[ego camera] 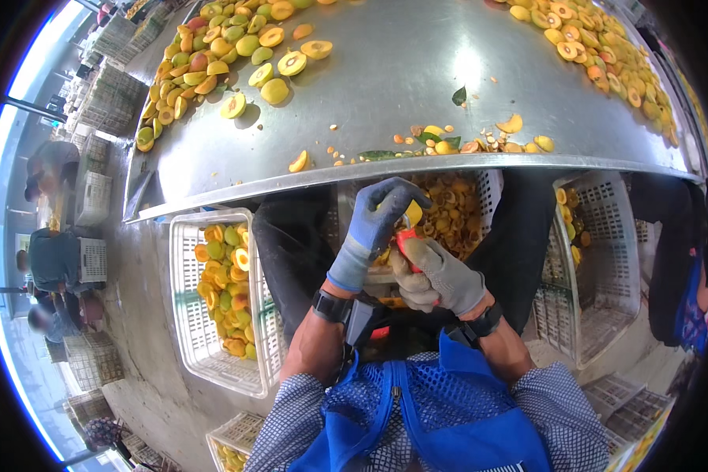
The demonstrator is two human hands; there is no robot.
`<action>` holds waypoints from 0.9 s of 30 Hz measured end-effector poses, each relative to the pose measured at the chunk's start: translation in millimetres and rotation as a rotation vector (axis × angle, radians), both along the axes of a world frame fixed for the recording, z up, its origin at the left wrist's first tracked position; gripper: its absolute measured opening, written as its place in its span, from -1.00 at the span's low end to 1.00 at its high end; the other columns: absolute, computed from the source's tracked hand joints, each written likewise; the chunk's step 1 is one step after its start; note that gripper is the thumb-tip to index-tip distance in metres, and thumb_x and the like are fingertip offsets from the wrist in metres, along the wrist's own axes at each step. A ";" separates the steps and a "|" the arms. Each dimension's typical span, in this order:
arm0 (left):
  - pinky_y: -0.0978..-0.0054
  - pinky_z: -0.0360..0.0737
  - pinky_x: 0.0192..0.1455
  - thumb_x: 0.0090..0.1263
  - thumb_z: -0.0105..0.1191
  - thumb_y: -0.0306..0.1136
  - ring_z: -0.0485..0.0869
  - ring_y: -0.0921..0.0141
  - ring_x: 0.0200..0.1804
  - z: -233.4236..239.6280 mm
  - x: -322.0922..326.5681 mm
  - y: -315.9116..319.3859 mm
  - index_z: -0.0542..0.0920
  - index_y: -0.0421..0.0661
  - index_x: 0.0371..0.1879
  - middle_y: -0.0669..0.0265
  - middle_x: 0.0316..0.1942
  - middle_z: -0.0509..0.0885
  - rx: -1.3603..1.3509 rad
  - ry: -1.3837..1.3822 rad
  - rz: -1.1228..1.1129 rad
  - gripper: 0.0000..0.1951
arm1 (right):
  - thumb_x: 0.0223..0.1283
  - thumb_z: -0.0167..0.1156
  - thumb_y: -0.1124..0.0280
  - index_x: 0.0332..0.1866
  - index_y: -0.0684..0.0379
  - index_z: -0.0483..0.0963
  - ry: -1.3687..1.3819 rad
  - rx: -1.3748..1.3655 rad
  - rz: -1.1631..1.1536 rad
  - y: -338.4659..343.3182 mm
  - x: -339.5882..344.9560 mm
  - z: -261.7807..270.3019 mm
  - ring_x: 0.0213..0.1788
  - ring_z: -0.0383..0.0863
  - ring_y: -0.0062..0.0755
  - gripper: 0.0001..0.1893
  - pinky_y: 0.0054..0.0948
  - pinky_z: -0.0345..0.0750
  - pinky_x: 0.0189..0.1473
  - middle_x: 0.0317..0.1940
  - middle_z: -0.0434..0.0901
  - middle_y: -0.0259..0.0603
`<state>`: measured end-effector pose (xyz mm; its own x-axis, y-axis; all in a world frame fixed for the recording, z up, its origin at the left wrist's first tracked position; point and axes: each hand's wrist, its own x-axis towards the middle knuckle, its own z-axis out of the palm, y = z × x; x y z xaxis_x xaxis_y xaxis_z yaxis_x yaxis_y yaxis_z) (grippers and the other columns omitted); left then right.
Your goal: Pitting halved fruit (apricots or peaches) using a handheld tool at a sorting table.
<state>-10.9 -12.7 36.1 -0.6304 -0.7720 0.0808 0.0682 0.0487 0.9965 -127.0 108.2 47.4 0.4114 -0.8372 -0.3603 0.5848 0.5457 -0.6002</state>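
Note:
My left hand [377, 221], in a blue-grey work glove, holds a yellow peach half [413, 213] with its fingers curled over it. In a grey glove, my right hand [439, 274] grips a red-handled tool [408, 243] whose metal end meets the fruit; its exact kind is hidden. Both hands are close together over my lap, just below the edge of the metal table [354, 173]. Beneath them, a crate between my legs holds many fruit pieces [454, 215].
Halved peaches [212, 53] lie heaped at the table's upper left, more [613, 65] at the upper right. Pits, leaves and scraps lie along the near edge. A white plastic crate [177, 295] of halves stands left, another crate [607, 283] right. Several people sit at far left; one is beside me at right.

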 end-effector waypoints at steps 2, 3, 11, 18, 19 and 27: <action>0.50 0.56 -0.15 0.49 -0.03 -0.23 0.62 0.46 -0.31 0.4 -0.3 1.0 0.64 -0.32 -0.28 0.23 -0.32 0.70 0.069 0.064 -0.058 -0.66 | 0.34 0.02 -0.20 -0.30 0.09 0.39 -0.043 -0.018 -0.013 2.5 -1.1 1.5 -0.79 0.16 -0.72 -0.51 -0.60 0.11 -0.72 -0.73 0.18 -0.56; 0.50 0.56 -0.17 0.50 -0.04 -0.20 0.62 0.45 -0.33 1.2 -0.5 1.7 0.63 -0.32 -0.28 0.22 -0.33 0.70 0.158 0.102 -0.076 -0.64 | 0.34 0.02 -0.20 -0.30 0.09 0.39 -0.015 -0.011 -0.007 2.3 -1.4 2.4 -0.79 0.16 -0.72 -0.51 -0.60 0.12 -0.72 -0.73 0.17 -0.56; 0.56 0.49 -0.20 0.49 -0.01 -0.09 0.53 0.57 -0.31 -4.5 -5.7 14.7 0.67 -0.24 -0.30 0.33 -0.38 0.67 -0.001 0.147 0.154 -0.60 | 0.35 0.04 -0.17 -0.29 0.11 0.38 0.076 -0.046 0.041 4.0 -1.1 6.5 -0.76 0.16 -0.73 -0.52 -0.60 0.12 -0.70 -0.72 0.20 -0.55; 0.49 0.58 -0.27 0.52 -0.15 0.12 0.64 0.39 -0.40 -3.6 -4.5 22.6 0.61 -0.21 -0.33 0.24 -0.39 0.67 0.585 0.419 0.298 -0.45 | 0.41 0.02 0.01 -0.30 0.15 0.38 0.585 -0.183 -0.072 4.3 23.0 2.5 -0.73 0.18 -0.72 -0.62 -0.61 0.14 -0.67 -0.71 0.22 -0.53; 0.50 0.58 -0.28 0.50 -0.14 0.17 0.63 0.40 -0.41 -6.6 -1.1 23.9 0.63 -0.17 -0.34 0.28 -0.42 0.66 0.705 0.523 0.324 -0.43 | 0.41 0.02 0.03 -0.30 0.15 0.38 0.664 -0.272 -0.099 5.9 26.0 2.3 -0.72 0.18 -0.72 -0.64 -0.61 0.13 -0.67 -0.71 0.23 -0.52; 0.50 0.60 -0.31 0.53 -0.22 0.15 0.66 0.42 -0.30 12.6 68.5 11.9 0.63 -0.18 -0.16 0.33 -0.35 0.67 0.521 0.364 0.544 -0.43 | 0.38 0.06 0.06 -0.29 0.16 0.38 0.410 -0.043 0.215 27.0 -1.6 -5.6 -0.74 0.20 -0.70 -0.66 -0.60 0.17 -0.69 -0.69 0.27 -0.48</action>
<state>57.6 -0.9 48.7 -0.1626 -0.9560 -0.2440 0.4899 -0.2929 0.8211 -128.5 135.2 41.7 0.4080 -0.7666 -0.4959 0.1714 0.5978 -0.7831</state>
